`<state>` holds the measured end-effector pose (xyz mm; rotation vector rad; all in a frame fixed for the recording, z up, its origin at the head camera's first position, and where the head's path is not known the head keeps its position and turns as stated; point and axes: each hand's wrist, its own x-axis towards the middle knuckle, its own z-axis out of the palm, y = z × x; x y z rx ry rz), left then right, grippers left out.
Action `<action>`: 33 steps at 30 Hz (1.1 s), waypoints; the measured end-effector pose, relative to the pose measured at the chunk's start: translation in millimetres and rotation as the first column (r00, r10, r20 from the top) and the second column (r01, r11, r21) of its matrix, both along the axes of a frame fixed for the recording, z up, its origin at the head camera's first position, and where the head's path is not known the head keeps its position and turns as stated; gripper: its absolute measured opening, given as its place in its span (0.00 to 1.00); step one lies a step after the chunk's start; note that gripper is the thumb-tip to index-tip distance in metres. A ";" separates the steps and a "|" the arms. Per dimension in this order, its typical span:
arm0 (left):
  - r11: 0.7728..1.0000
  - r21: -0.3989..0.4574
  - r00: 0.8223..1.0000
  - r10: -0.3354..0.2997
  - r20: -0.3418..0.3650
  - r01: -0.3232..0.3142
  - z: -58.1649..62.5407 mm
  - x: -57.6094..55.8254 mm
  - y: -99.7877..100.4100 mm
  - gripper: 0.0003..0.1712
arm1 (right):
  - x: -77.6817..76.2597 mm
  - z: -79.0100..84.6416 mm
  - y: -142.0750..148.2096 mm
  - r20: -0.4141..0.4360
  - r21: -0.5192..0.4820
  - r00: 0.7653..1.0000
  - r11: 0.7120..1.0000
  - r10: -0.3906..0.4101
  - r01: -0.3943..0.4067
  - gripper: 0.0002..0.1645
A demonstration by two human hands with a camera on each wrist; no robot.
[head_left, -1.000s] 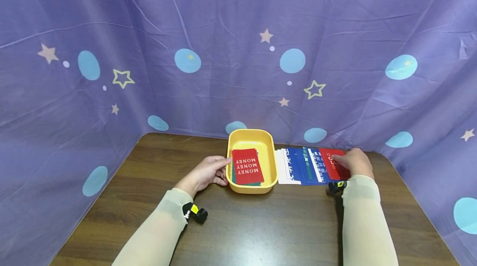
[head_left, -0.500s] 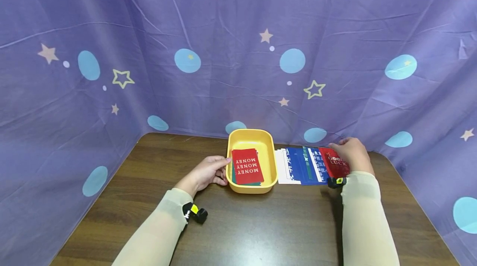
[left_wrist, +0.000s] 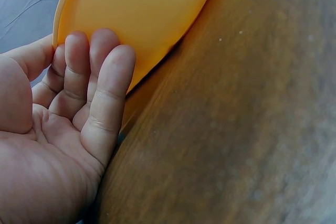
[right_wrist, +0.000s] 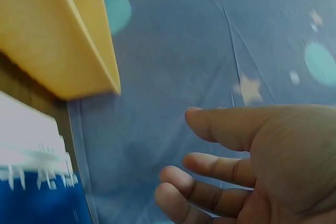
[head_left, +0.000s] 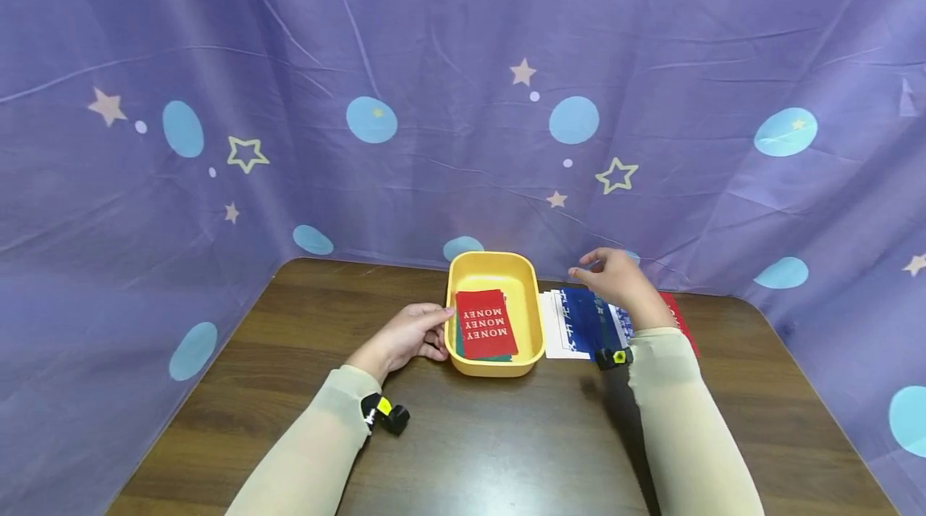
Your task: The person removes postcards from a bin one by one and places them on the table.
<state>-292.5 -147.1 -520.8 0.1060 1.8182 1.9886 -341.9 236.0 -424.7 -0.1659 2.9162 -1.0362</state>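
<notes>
The left hand (head_left: 405, 337) pinches the rim of the yellow, rounded-rectangular plastic tray (head_left: 494, 369), with a red paper card (head_left: 486, 325) inside; right of the tray, the right hand (head_left: 620, 279) hangs unladen, thumb and fingers apart, and sweeping low could scatter the overlapping blue-and-white paper cards (head_left: 583, 323)

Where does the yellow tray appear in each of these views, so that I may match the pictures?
Head: the yellow tray sits just right of and below centre, the left hand at its left rim.
Left wrist: the yellow tray is cut off at the top, left of centre.
Right wrist: the yellow tray fills the upper left corner.
Shared landmark: the star-patterned curtain.
</notes>
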 end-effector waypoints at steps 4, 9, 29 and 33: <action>1.000 -0.002 1.000 0.000 -0.002 0.000 -0.1 -0.3 1.9 0.17 | 1.8 2.5 -22.9 -0.046 -0.005 0.997 0.998 0.057 -0.058 0.27; 1.000 0.006 1.000 -0.007 0.004 0.007 -2.2 -0.3 4.4 0.18 | 3.7 7.1 -50.6 -0.043 -0.013 0.993 0.993 0.114 -0.115 0.26; 1.000 0.008 1.000 -0.011 -0.007 0.011 -0.4 1.7 -0.1 0.21 | -30.7 -6.1 -160.6 0.320 0.283 0.935 0.926 0.153 -0.248 0.29; 1.000 0.013 1.000 -0.013 -0.006 0.013 0.4 1.9 0.7 0.21 | -33.7 -15.5 -164.0 0.341 0.277 0.930 0.931 0.135 -0.237 0.30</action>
